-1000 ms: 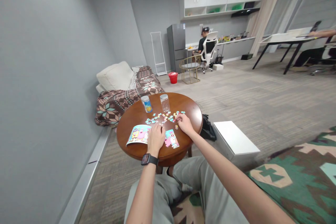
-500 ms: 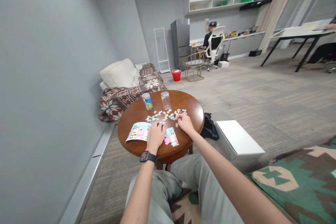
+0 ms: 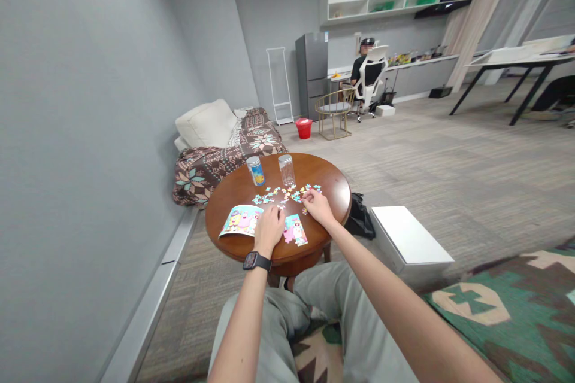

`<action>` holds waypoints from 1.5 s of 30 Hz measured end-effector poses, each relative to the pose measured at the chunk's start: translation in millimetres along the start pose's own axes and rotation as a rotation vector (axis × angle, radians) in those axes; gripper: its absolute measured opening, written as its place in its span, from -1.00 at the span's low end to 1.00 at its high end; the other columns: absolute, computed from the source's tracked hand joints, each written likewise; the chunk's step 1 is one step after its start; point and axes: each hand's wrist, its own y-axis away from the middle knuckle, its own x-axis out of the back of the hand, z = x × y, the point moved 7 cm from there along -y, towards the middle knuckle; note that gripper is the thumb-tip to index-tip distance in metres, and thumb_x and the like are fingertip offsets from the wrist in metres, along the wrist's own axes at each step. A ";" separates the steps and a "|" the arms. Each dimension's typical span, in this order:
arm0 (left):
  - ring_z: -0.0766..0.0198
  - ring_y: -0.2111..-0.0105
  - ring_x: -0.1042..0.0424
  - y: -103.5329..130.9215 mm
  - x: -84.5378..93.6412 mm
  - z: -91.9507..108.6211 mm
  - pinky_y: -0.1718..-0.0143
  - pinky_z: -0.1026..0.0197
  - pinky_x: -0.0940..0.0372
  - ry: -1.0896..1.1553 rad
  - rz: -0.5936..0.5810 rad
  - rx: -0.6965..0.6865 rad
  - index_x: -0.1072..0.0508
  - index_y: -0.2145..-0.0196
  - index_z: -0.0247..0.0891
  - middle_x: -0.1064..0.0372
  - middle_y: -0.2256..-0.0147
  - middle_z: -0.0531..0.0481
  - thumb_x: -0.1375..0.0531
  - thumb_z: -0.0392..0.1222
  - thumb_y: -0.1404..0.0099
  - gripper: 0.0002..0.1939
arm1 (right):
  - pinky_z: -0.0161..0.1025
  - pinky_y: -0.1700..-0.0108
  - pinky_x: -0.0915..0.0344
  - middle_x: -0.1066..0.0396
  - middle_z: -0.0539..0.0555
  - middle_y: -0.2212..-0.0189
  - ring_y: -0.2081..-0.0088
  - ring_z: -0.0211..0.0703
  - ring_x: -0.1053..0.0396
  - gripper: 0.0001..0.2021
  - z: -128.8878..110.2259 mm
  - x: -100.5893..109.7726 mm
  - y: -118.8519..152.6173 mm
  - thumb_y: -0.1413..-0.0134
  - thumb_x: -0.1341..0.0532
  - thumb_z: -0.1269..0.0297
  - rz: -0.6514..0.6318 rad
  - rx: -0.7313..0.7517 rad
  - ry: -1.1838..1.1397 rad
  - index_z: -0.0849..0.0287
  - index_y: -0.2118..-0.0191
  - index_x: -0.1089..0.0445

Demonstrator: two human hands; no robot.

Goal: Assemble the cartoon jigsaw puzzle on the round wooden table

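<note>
Small puzzle pieces (image 3: 272,194) lie scattered across the middle of a round wooden table (image 3: 229,188). My left hand (image 3: 269,228), with a watch at the wrist, rests between a picture sheet (image 3: 241,220) and a partly joined puzzle (image 3: 295,230); its fingers are curled, and what they may hold is too small to tell. At the right end of the loose pieces is my right hand (image 3: 317,204), its thumb and fingertips pinched together among them; any piece between them cannot be made out.
Two lidded jars, one with a blue label (image 3: 256,172) and one clear (image 3: 286,170), stand behind the pieces. A white box (image 3: 411,234) is on the floor at the right. Beyond are a red bucket (image 3: 303,128) and a seated person (image 3: 358,66).
The view has shifted slightly, so the table contents sit a little further right. Both hands stay in nearly the same places; my right hand's fingertips remain at the loose pieces.
</note>
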 end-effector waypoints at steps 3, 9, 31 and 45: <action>0.11 0.11 -0.42 -0.1 0.8 -0.5 0.07 0.13 -0.21 -0.002 0.003 0.011 -0.40 0.24 -0.28 -0.45 0.16 -0.17 0.07 -0.20 -0.45 -0.74 | -0.27 0.23 -0.32 -0.43 -0.04 0.53 0.44 -0.21 -0.41 -0.87 0.4 1.7 0.6 -0.09 -0.09 0.38 0.005 -0.021 -0.038 0.12 0.38 -0.37; 0.15 0.12 -0.42 -0.3 -0.2 -1.0 0.07 0.16 -0.21 0.002 0.008 0.008 -0.41 0.26 -0.26 -0.45 0.19 -0.14 0.05 -0.21 -0.45 -0.74 | -0.30 0.22 -0.34 -0.49 -0.01 0.43 0.40 -0.25 -0.45 -0.76 -0.9 2.7 -0.1 0.03 -0.01 0.56 0.001 -0.042 -0.097 0.12 0.40 -0.35; 0.15 0.13 -0.41 -0.2 -0.5 -2.6 0.05 0.15 -0.23 0.025 0.059 0.002 -0.44 0.24 -0.28 -0.44 0.18 -0.15 0.03 -0.24 -0.42 -0.75 | -0.31 0.19 -0.29 -0.49 -0.02 0.46 0.36 -0.21 -0.42 -0.82 -9.5 6.6 6.2 0.11 -0.11 0.49 -0.020 -0.056 0.032 0.13 0.53 -0.41; 0.13 0.15 -0.41 0.4 1.9 -1.9 0.06 0.13 -0.23 0.026 0.052 0.018 -0.46 0.25 -0.29 -0.46 0.18 -0.16 0.03 -0.25 -0.41 -0.73 | -0.31 0.19 -0.28 -0.50 -0.01 0.45 0.36 -0.21 -0.42 -0.82 -8.5 6.3 6.4 0.10 -0.09 0.46 -0.032 -0.058 0.060 0.14 0.52 -0.42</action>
